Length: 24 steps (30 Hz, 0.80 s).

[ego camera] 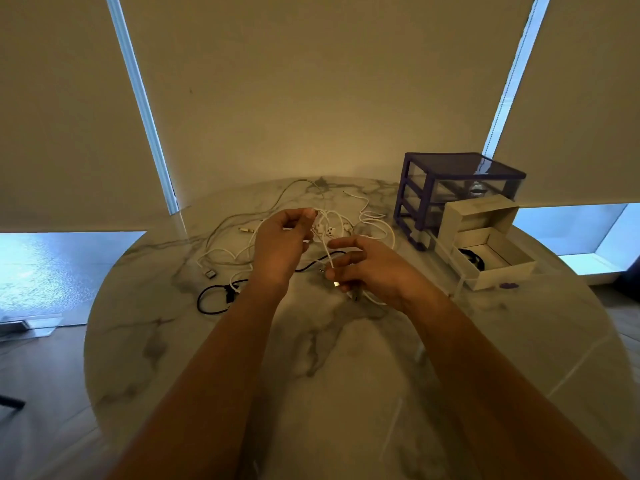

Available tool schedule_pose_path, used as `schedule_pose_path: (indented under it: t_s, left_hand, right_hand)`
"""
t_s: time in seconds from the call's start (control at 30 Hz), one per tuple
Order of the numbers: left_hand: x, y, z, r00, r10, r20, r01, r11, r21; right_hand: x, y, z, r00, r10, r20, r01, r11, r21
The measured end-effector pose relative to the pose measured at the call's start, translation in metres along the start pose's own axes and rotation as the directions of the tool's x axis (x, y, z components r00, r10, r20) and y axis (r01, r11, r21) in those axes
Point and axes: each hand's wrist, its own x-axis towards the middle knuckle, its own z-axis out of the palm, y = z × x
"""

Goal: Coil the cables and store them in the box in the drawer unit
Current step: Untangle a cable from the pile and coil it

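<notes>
A tangle of white cables (375, 225) lies on the round marble table (346, 358), with a black cable (211, 299) looped at its near left. My left hand (282, 244) is raised over the tangle and pinches a white cable at its fingertips. My right hand (374, 268) grips the same white cable near its metal plug, low over the table. A purple-framed drawer unit (446, 188) stands at the right, its bottom drawer pulled out. In that drawer sits an open white box (498, 261) with a dark coiled cable (469, 256) inside.
The box's lid (479, 213) stands tilted up behind the box. A small purple piece (507, 285) lies on the table near the drawer. Roller blinds cover the windows behind the table, and wooden floor shows at both sides.
</notes>
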Motion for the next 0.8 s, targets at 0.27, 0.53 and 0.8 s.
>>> schedule_pose_path:
  t_s: [0.27,0.53,0.8]
  left_hand:
    - [0.000,-0.005,0.004,0.999,-0.004,0.048,0.002,0.999,0.050]
    - [-0.004,-0.008,0.011,0.975,0.036,0.221,-0.070,0.986,0.150]
    - [-0.005,-0.008,0.011,0.971,0.082,0.225,-0.137,0.961,0.239]
  right_hand:
    - [-0.002,-0.006,-0.003,0.999,0.024,0.041,-0.017,0.988,-0.154]
    - [0.003,-0.005,-0.006,0.987,-0.034,-0.158,0.043,0.997,0.058]
    - [0.002,-0.005,-0.005,0.970,-0.068,-0.234,0.056,0.997,-0.061]
